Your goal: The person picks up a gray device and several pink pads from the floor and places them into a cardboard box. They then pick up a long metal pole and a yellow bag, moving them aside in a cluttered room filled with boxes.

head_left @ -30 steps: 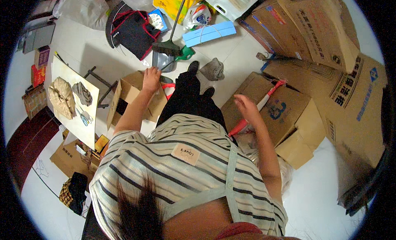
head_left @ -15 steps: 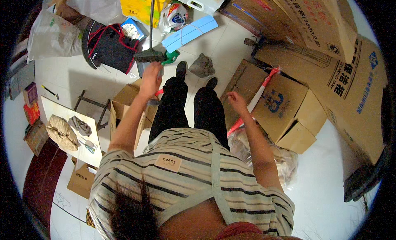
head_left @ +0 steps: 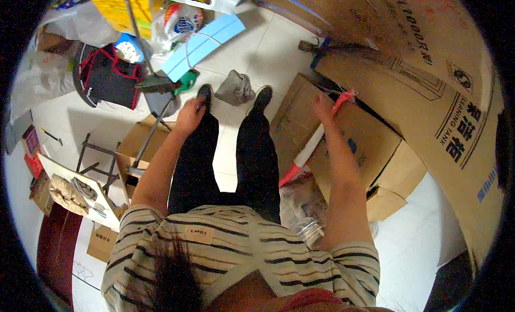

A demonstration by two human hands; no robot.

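Tiled floor [head_left: 272, 45], right hand [head_left: 323, 108] near carton [head_left: 370, 137]

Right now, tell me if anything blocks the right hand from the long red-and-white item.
Nothing visible does. The right hand appears over the long red-and-white item, near its far red end; whether they touch, I cannot tell.

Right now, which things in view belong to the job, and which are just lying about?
Probably the job, being nearest:
Right hand: cardboard box, long red-and-white item
Left hand: dustpan

Seemingly just lying about:
Crumpled grey cloth
Blue string-tied package
Yellow package
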